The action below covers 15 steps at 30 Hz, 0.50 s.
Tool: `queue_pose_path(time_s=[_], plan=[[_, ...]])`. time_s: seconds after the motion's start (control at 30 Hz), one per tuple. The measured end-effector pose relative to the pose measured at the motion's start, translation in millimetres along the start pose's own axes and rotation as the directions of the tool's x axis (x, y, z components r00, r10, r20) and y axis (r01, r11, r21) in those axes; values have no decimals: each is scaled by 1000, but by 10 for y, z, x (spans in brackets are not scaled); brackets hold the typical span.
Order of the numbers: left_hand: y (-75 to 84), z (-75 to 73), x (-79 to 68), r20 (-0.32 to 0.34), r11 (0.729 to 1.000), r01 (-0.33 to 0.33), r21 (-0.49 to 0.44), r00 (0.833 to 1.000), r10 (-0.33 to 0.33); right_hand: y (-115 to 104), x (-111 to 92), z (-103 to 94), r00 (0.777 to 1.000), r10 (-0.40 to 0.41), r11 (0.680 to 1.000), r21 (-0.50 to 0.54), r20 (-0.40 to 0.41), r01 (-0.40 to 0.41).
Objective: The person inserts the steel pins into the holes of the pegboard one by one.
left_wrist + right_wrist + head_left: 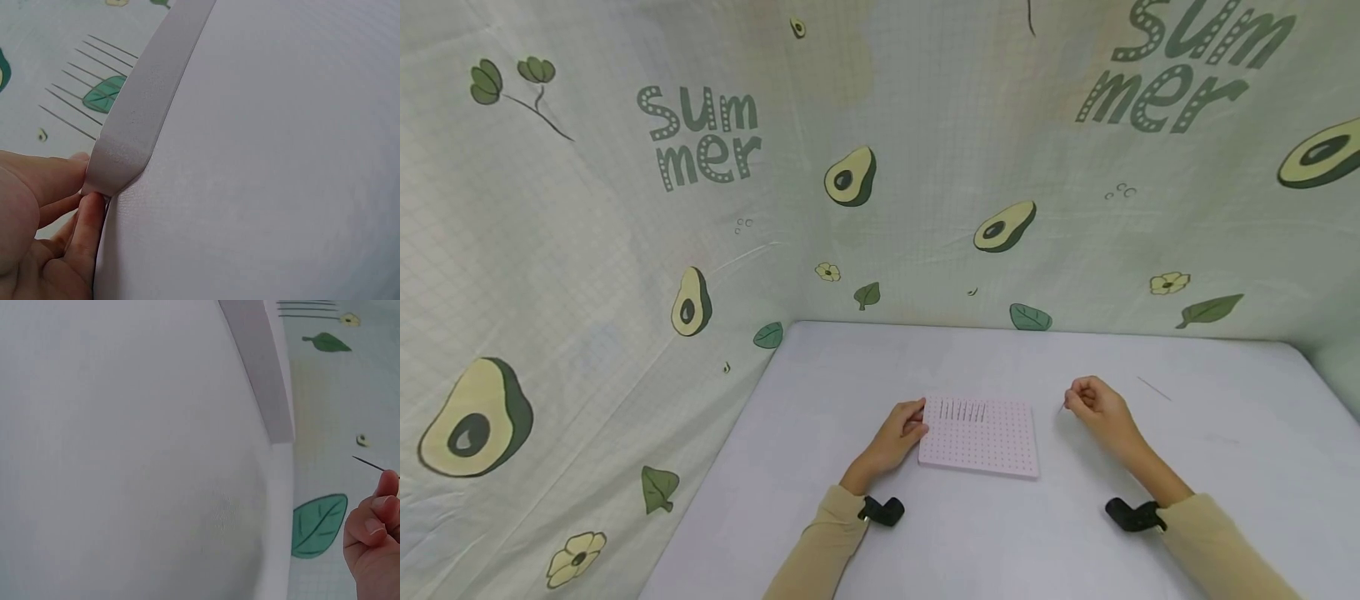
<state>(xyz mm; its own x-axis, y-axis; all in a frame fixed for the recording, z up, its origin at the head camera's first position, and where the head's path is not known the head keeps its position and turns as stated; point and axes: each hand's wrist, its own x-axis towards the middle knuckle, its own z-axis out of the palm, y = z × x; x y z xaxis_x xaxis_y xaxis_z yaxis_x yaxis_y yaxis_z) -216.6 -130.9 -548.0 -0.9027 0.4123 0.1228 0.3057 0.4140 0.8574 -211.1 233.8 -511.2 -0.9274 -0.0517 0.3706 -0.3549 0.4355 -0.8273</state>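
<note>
A pale pink board (1000, 442) dotted with rows of small holes lies on the table. Several thin metal pins (962, 412) stand upright in a row near its far left part; the left wrist view shows them rising above the board's edge (150, 94). At the board's left side, my left hand (895, 433) grips the edge between thumb and fingers. To the right of the board and raised over the table, my right hand (1097, 410) pinches a thin pin (367, 463) between thumb and fingertips, its pointed end sticking out.
A thin straight pin or stick (1153, 388) lies on the white table (850, 367), beyond my right hand. Patterned cloth (917, 100) with avocados and leaves hangs behind and to the left. Each wrist wears a black camera mount (1133, 515).
</note>
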Motion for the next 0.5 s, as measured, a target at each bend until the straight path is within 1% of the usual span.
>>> queue_pose_path(time_s=[0.2, 0.4, 0.47, 0.5], plan=[[4, -19, -1, -1, 1000, 7, -5, 1000, -7, -34, 47, 221, 999, -14, 1000, 15, 34, 13], [16, -3, 9, -12, 1000, 11, 12, 1000, -11, -119, 46, 394, 997, -25, 997, 72, 71, 20], [47, 6, 1, -18, 1000, 6, 11, 1000, -6, -153, 37, 442, 996, -27, 996, 90, 81, 19], [91, 1, -12, -17, 1000, 4, 7, 1000, -4, -165, 33, 467, 996, -28, 995, 96, 85, 20]])
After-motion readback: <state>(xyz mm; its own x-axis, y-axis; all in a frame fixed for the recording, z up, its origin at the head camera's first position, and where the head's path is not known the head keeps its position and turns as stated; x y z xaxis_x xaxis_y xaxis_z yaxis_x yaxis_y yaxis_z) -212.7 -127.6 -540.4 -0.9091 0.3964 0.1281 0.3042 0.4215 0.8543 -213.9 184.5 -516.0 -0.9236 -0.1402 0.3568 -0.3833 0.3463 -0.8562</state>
